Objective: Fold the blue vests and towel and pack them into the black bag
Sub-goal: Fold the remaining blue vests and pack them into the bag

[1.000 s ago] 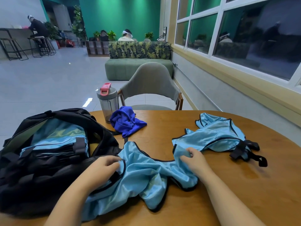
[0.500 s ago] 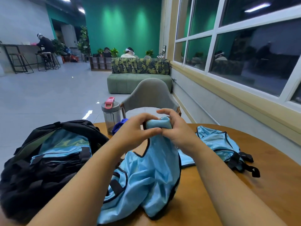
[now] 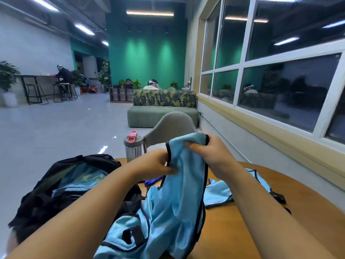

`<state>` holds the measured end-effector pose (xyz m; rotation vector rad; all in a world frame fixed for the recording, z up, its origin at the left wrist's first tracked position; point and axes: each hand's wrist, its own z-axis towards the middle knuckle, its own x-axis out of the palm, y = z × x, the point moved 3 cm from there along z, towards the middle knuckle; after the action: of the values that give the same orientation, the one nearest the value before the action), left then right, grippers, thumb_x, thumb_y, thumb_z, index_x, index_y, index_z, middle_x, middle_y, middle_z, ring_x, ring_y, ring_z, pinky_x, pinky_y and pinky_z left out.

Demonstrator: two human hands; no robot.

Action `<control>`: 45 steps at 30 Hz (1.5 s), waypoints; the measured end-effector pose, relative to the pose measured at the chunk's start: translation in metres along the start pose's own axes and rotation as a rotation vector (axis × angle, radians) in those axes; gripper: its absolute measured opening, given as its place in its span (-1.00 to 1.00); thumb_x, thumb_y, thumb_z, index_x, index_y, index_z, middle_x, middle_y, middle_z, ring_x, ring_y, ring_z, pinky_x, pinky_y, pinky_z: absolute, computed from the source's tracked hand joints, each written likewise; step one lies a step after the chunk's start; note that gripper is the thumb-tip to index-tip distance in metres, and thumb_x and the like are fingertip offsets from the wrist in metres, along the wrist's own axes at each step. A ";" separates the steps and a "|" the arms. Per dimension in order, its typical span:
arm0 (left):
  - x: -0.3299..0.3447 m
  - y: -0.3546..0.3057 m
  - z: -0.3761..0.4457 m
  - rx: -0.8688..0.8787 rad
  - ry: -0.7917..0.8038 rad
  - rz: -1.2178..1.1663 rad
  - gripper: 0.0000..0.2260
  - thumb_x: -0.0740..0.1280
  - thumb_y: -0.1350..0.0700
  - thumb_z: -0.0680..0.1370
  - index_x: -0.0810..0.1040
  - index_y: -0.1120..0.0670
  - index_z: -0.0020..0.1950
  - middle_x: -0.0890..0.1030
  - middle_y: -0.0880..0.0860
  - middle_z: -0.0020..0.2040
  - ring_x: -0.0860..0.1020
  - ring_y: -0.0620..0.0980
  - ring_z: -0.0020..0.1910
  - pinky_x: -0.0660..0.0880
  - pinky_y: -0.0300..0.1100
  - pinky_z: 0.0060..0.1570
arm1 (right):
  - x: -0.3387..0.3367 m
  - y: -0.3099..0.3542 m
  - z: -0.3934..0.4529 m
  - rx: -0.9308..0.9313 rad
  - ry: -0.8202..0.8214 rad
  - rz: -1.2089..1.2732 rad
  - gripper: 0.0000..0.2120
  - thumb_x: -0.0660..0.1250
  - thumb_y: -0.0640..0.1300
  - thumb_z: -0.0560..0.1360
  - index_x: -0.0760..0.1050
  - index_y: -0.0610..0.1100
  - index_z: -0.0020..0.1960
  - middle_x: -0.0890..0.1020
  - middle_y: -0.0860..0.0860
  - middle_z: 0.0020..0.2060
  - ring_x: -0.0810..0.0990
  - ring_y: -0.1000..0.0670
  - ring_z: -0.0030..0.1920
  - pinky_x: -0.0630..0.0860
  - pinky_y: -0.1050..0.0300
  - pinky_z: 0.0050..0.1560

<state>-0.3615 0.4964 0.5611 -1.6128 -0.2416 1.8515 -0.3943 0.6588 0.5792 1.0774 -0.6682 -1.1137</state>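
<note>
A person at a round wooden worktop (image 3: pixel 242 230) lifts a light-blue vest (image 3: pixel 179 193) with both hands. The right hand (image 3: pixel 211 150) grips the vest's top edge, fingers (image 3: pixel 194 146) curled over the black trim; the left hand (image 3: pixel 155 163) pinches the edge just below and to the left. The vest's lower part trails onto the worktop. A second blue vest (image 3: pixel 218 193) lies flat to the right. The dark blue towel (image 3: pixel 150 182) peeks out behind the left wrist. The open black bag (image 3: pixel 56 187) sits at left, near a water bottle (image 3: pixel 133 146).
</note>
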 end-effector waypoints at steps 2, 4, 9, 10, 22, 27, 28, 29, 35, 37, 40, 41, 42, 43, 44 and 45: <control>0.001 0.004 -0.003 -0.065 -0.010 0.005 -0.77 0.36 0.12 0.54 0.58 0.08 0.19 0.62 -0.05 0.09 0.56 -0.09 0.08 0.48 -0.14 0.16 | -0.001 0.005 -0.003 0.007 0.035 0.050 -0.83 0.49 -0.27 0.39 0.49 -0.16 -0.19 0.56 -0.14 -0.25 0.55 -0.06 -0.21 0.49 0.04 -0.14; -0.001 0.006 -0.005 -0.074 -0.063 -0.016 -0.79 0.34 0.10 0.56 0.59 0.06 0.18 0.63 -0.05 0.09 0.57 -0.08 0.09 0.49 -0.09 0.16 | -0.004 0.009 -0.006 0.023 0.056 0.077 -0.79 0.46 -0.30 0.41 0.43 -0.14 -0.22 0.52 -0.11 -0.29 0.52 -0.02 -0.27 0.48 0.14 -0.25; -0.006 -0.005 -0.006 0.034 -0.122 -0.331 -0.95 0.38 0.09 0.54 0.61 -0.03 -0.03 0.66 -0.18 -0.14 0.59 -0.21 -0.09 0.54 -0.24 0.03 | -0.013 0.016 -0.011 -0.029 0.031 -0.030 -0.78 0.39 -0.39 0.45 0.45 -0.12 -0.20 0.55 0.00 -0.33 0.53 0.09 -0.28 0.50 0.30 -0.27; -0.008 -0.010 -0.005 0.061 -0.160 -0.369 -0.87 0.40 -0.01 0.50 0.62 0.03 -0.06 0.63 -0.12 -0.20 0.57 -0.15 -0.14 0.52 -0.22 -0.03 | -0.014 0.018 -0.013 -0.049 0.033 -0.054 -0.79 0.38 -0.40 0.45 0.48 -0.11 -0.19 0.57 0.04 -0.34 0.53 0.12 -0.29 0.51 0.31 -0.25; -0.012 -0.034 -0.003 0.106 -0.324 -0.220 -0.75 0.18 -0.02 0.62 0.38 0.12 -0.15 0.35 -0.07 -0.31 0.28 -0.22 -0.38 0.28 -0.27 -0.31 | -0.033 0.022 -0.017 -0.149 -0.061 -0.334 -0.74 0.35 -0.37 0.49 0.55 0.00 -0.11 0.64 0.01 -0.20 0.59 0.07 -0.16 0.57 0.21 -0.06; -0.017 -0.043 0.002 0.140 -0.377 -0.001 -0.88 0.32 0.03 0.56 0.52 0.00 -0.17 0.54 -0.01 -0.29 0.46 -0.03 -0.30 0.44 -0.10 -0.23 | -0.032 0.023 -0.015 -0.118 -0.016 -0.578 -0.64 0.22 -0.40 0.45 0.48 0.03 0.05 0.56 0.03 -0.08 0.55 0.00 -0.04 0.49 0.20 -0.06; -0.018 -0.046 0.004 0.148 -0.379 0.016 -0.88 0.34 0.03 0.55 0.55 0.03 -0.15 0.56 0.03 -0.28 0.48 0.01 -0.27 0.46 -0.05 -0.20 | -0.028 0.024 -0.015 -0.116 0.042 -0.629 -0.65 0.23 -0.35 0.46 0.47 0.03 0.11 0.55 0.06 -0.04 0.55 0.04 0.00 0.48 0.25 -0.07; -0.018 -0.048 0.005 0.156 -0.383 0.029 -0.88 0.35 0.05 0.54 0.58 0.07 -0.13 0.57 0.06 -0.27 0.49 0.03 -0.27 0.46 -0.02 -0.18 | -0.023 0.026 -0.014 -0.130 0.091 -0.673 -0.67 0.26 -0.29 0.47 0.47 0.03 0.15 0.56 0.08 -0.01 0.54 0.07 0.03 0.47 0.29 -0.06; -0.014 -0.046 0.016 0.170 -0.385 0.001 -0.83 0.32 0.05 0.56 0.57 0.15 -0.03 0.60 0.07 -0.19 0.52 0.01 -0.21 0.49 0.01 -0.12 | -0.009 0.034 0.000 -0.251 0.149 -0.992 -0.86 0.22 -0.14 0.60 0.55 -0.09 0.07 0.59 0.02 -0.09 0.52 0.01 -0.05 0.41 0.11 -0.12; -0.009 -0.037 0.021 0.122 -0.309 -0.169 -0.85 0.32 0.05 0.56 0.47 0.10 0.04 0.60 0.06 -0.10 0.55 -0.02 -0.17 0.55 0.02 -0.04 | -0.011 0.034 0.005 -0.259 0.121 -1.033 -0.87 0.18 -0.13 0.62 0.49 -0.11 0.02 0.55 -0.02 -0.10 0.50 -0.04 -0.07 0.35 0.09 -0.15; 0.005 -0.017 0.027 0.048 -0.100 -0.256 -0.78 0.34 0.09 0.54 0.40 0.04 0.15 0.58 0.04 0.07 0.61 -0.02 -0.04 0.57 0.02 0.05 | -0.015 0.033 0.011 -0.261 0.086 -0.970 -0.88 0.17 -0.12 0.62 0.42 -0.13 -0.05 0.49 -0.01 -0.17 0.45 -0.02 -0.14 0.27 0.10 -0.21; 0.010 -0.012 0.027 0.027 -0.024 -0.257 -0.75 0.35 0.10 0.55 0.41 0.03 0.19 0.59 0.02 0.09 0.62 -0.02 -0.01 0.57 0.00 0.05 | -0.017 0.031 0.012 -0.259 0.082 -0.939 -0.87 0.20 -0.12 0.61 0.44 -0.15 -0.04 0.51 -0.01 -0.18 0.45 -0.01 -0.15 0.27 0.11 -0.23; 0.016 -0.006 0.027 0.011 0.037 -0.243 -0.74 0.35 0.10 0.55 0.43 0.01 0.21 0.59 -0.01 0.10 0.62 -0.05 0.01 0.57 -0.04 0.06 | -0.020 0.029 0.013 -0.259 0.078 -0.912 -0.87 0.23 -0.12 0.60 0.47 -0.16 -0.04 0.53 0.00 -0.19 0.46 0.01 -0.17 0.30 0.15 -0.26; 0.020 -0.001 0.026 0.004 0.086 -0.215 -0.77 0.34 0.08 0.55 0.46 -0.04 0.20 0.61 -0.05 0.07 0.61 -0.12 0.01 0.57 -0.11 0.06 | -0.024 0.027 0.013 -0.260 0.073 -0.895 -0.88 0.26 -0.12 0.59 0.50 -0.16 -0.03 0.53 0.02 -0.21 0.47 0.03 -0.18 0.31 0.23 -0.27; 0.024 0.003 0.025 0.000 0.122 -0.169 -0.82 0.33 0.06 0.56 0.49 -0.13 0.14 0.61 -0.13 0.01 0.59 -0.23 -0.03 0.55 -0.24 0.03 | -0.028 0.022 0.014 -0.258 0.066 -0.890 -0.90 0.28 -0.12 0.58 0.52 -0.15 -0.04 0.54 0.04 -0.23 0.47 0.04 -0.19 0.31 0.29 -0.28; 0.026 0.004 0.022 -0.007 0.155 -0.098 -0.88 0.31 0.03 0.57 0.49 -0.22 0.03 0.59 -0.20 -0.08 0.55 -0.34 -0.12 0.51 -0.37 -0.06 | -0.033 0.019 0.014 -0.251 0.055 -0.896 -0.91 0.30 -0.12 0.57 0.54 -0.14 -0.04 0.55 0.04 -0.22 0.48 0.04 -0.18 0.32 0.29 -0.27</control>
<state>-0.3840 0.5149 0.5430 -1.7089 -0.2539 1.6455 -0.4108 0.6861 0.6043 1.2049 0.0473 -1.8591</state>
